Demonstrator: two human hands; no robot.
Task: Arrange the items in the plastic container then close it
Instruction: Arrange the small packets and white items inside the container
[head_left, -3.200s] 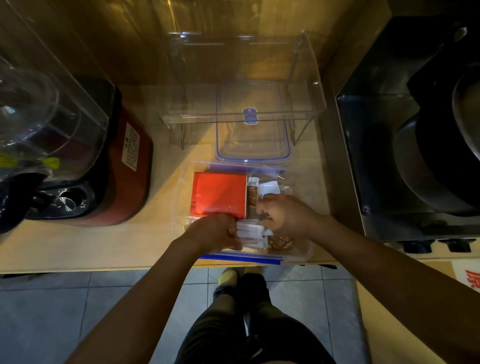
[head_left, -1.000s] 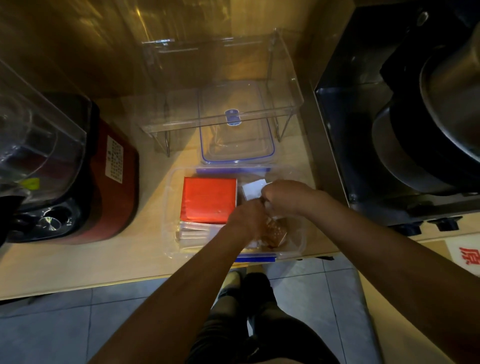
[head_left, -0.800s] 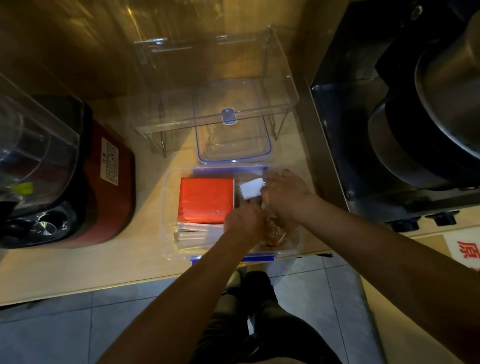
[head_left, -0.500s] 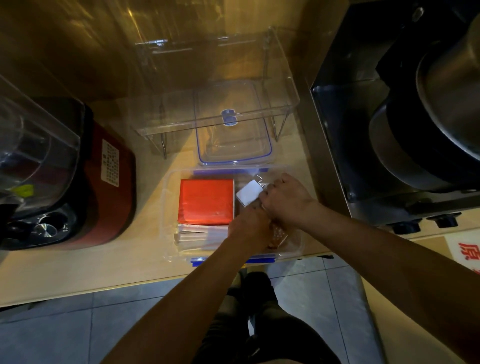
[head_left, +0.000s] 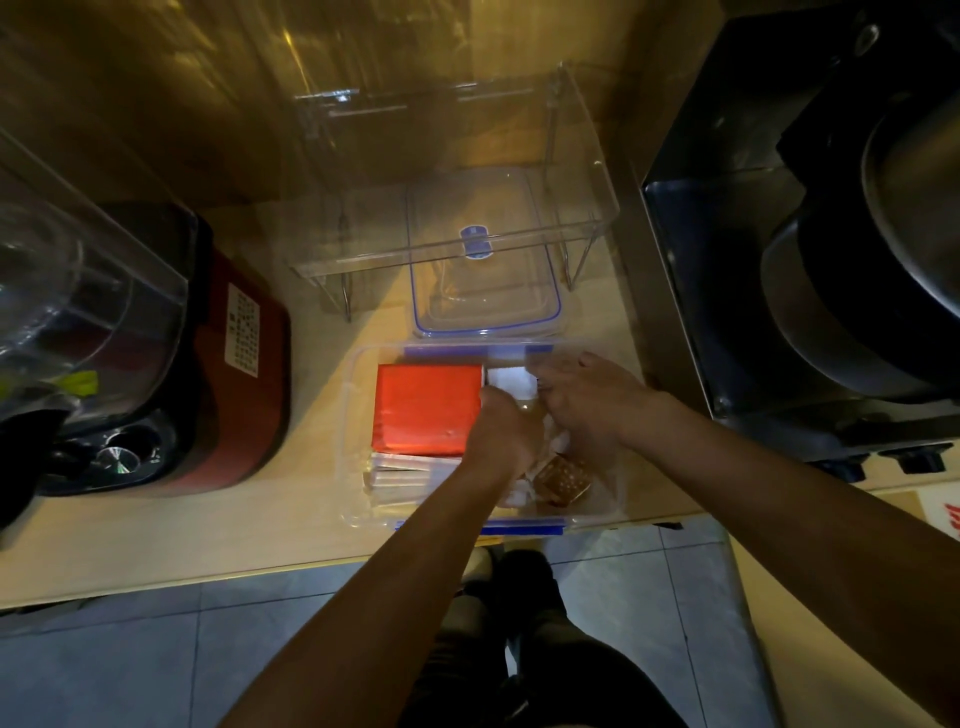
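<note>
The clear plastic container (head_left: 358, 415) with blue clips stands open near the counter's front edge. A red box (head_left: 426, 408) lies flat in its left half, with white sachets (head_left: 400, 475) in front of it. A white packet (head_left: 511, 382) sits at the back middle and a brown packet (head_left: 563, 480) at the front right. Both hands are inside the right half. My left hand (head_left: 504, 434) is curled beside the red box, and my right hand (head_left: 587, 402) presses down with fingers spread toward the white packet. What lies under the hands is hidden. The lid (head_left: 485, 270) rests behind the container.
A clear acrylic shelf riser (head_left: 587, 208) stands over the lid at the back. A red and black appliance (head_left: 218, 364) with a clear jar sits left. A steel unit (head_left: 727, 291) with dark pots is right. The counter edge runs just in front of the container.
The white packet has gone from tilted in my fingers to lying flat at the back of the container. Both hands shifted slightly toward the back; my right hand's fingers spread.
</note>
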